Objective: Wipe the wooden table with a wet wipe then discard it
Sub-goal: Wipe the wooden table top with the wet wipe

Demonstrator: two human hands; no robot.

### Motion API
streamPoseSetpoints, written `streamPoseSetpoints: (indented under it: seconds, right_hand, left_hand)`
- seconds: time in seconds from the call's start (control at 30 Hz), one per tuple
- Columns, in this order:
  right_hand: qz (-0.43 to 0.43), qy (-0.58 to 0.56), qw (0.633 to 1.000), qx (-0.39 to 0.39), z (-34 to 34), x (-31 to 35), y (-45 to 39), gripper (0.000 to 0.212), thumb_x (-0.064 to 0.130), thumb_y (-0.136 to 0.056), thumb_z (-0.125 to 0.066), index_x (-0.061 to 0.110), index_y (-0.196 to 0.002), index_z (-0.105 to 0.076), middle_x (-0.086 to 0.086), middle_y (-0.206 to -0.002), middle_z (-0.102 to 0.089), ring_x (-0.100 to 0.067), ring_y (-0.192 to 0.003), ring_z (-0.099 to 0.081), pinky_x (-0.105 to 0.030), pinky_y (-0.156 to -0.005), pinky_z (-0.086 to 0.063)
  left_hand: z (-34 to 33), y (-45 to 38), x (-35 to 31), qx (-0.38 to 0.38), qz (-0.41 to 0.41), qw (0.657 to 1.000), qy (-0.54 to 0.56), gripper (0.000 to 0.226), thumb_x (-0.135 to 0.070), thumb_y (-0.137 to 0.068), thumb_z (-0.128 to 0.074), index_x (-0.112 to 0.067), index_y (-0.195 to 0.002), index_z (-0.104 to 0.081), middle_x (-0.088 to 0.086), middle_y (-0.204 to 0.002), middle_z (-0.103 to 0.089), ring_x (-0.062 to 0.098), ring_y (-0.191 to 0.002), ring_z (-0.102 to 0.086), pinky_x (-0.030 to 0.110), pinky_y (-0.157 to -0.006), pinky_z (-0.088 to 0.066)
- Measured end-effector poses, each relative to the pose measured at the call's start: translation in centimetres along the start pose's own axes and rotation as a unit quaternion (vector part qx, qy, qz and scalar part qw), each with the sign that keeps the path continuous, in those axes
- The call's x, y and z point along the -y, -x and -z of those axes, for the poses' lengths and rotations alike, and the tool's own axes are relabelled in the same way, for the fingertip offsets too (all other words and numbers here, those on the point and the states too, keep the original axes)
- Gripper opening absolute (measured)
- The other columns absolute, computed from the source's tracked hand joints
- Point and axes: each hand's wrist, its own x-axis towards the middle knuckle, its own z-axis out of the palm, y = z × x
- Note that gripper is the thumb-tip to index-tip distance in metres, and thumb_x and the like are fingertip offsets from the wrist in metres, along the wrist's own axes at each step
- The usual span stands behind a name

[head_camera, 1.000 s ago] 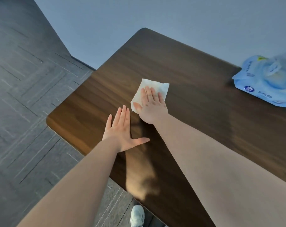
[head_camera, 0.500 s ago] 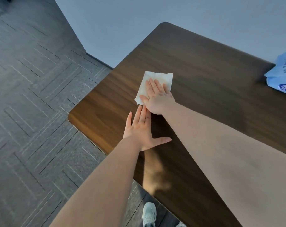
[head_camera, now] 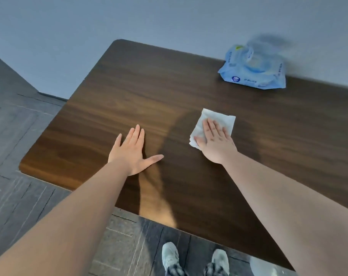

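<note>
A dark wooden table (head_camera: 129, 92) fills the middle of the view. A white wet wipe (head_camera: 221, 121) lies flat on it, right of centre. My right hand (head_camera: 217, 141) presses down on the wipe with flat fingers, covering its near half. My left hand (head_camera: 132, 152) rests palm-down on the bare wood to the left, fingers spread and thumb out, holding nothing. A damp, darker streak runs across the wood between the two hands.
A blue pack of wet wipes (head_camera: 252, 68) with its lid raised sits at the table's far right, against the grey wall. Dark tiled floor lies left and below. My two shoes (head_camera: 195, 259) show at the table's near edge.
My right hand has slid the wipe to the right, away from my left hand. The view has swung right, bringing the wipe pack back into sight.
</note>
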Motion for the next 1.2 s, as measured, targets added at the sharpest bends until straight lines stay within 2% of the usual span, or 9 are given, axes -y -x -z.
streamPoseSetpoints:
  seconds: [0.33, 0.57, 0.7, 0.9, 1.03, 1.2]
  right_hand:
    - [-0.178, -0.063, 0.981, -0.037, -1.5, -21.2, 10.8, 0.068, 0.055, -0.095, -0.008, 0.021, -0.149, 0.017, 0.006, -0.158, 0.02, -0.009, -0.144, 0.019, -0.036, -0.119, 0.01]
    - [-0.295, -0.114, 0.947, -0.057, -2.3, -34.2, 18.2, 0.068, 0.056, -0.095, -0.009, 0.021, -0.149, 0.015, 0.005, -0.159, 0.017, -0.009, -0.145, 0.017, -0.036, -0.118, 0.009]
    - [-0.345, -0.134, 0.927, -0.064, -2.6, -40.1, 21.3, 0.068, 0.056, -0.095, -0.01, 0.021, -0.149, 0.013, 0.003, -0.16, 0.014, -0.011, -0.146, 0.015, -0.037, -0.118, 0.008]
    - [-0.365, -0.128, 0.92, -0.068, -2.8, -43.5, 22.9, 0.068, 0.055, -0.096, -0.009, 0.019, -0.149, 0.014, 0.001, -0.16, 0.014, -0.014, -0.146, 0.013, -0.039, -0.118, 0.007]
    - [-0.364, -0.134, 0.919, -0.068, -2.3, -43.0, 22.4, 0.067, 0.052, -0.097, -0.01, 0.017, -0.149, 0.014, -0.002, -0.16, 0.014, -0.017, -0.147, 0.013, -0.04, -0.118, 0.008]
    - [-0.328, -0.121, 0.936, -0.042, -2.1, -40.3, 21.2, 0.068, 0.051, -0.097, -0.009, 0.015, -0.148, 0.017, -0.004, -0.159, 0.017, -0.019, -0.146, 0.016, -0.04, -0.117, 0.009]
  left_hand:
    - [0.8, -1.5, -20.5, -0.015, -0.177, 0.983, -0.035, 0.105, -0.085, -0.069, -0.005, -0.019, -0.15, 0.01, -0.003, -0.159, 0.014, 0.012, -0.144, 0.018, 0.043, -0.119, 0.006]
    - [0.3, -1.5, -33.4, -0.005, -0.252, 0.965, -0.077, 0.103, -0.084, -0.072, -0.011, -0.02, -0.149, 0.011, -0.003, -0.159, 0.015, 0.012, -0.144, 0.018, 0.043, -0.119, 0.004]
    - [-0.7, -1.5, -38.9, 0.007, -0.263, 0.96, -0.093, 0.102, -0.084, -0.071, -0.008, -0.022, -0.149, 0.014, -0.001, -0.158, 0.019, 0.013, -0.144, 0.02, 0.044, -0.118, 0.007]
    - [-2.3, -1.3, -41.5, 0.039, -0.226, 0.966, -0.123, 0.113, -0.089, -0.06, -0.002, -0.019, -0.144, 0.024, 0.004, -0.153, 0.031, 0.018, -0.141, 0.028, 0.046, -0.116, 0.011]
    - [-1.9, -1.3, -41.4, 0.041, -0.221, 0.967, -0.123, 0.112, -0.089, -0.06, -0.002, -0.02, -0.145, 0.024, 0.004, -0.154, 0.031, 0.017, -0.141, 0.027, 0.045, -0.117, 0.01]
    - [-1.4, -0.8, -40.5, 0.032, -0.232, 0.969, -0.08, 0.108, -0.086, -0.066, -0.007, -0.02, -0.148, 0.017, 0.0, -0.157, 0.023, 0.014, -0.144, 0.021, 0.043, -0.119, 0.006]
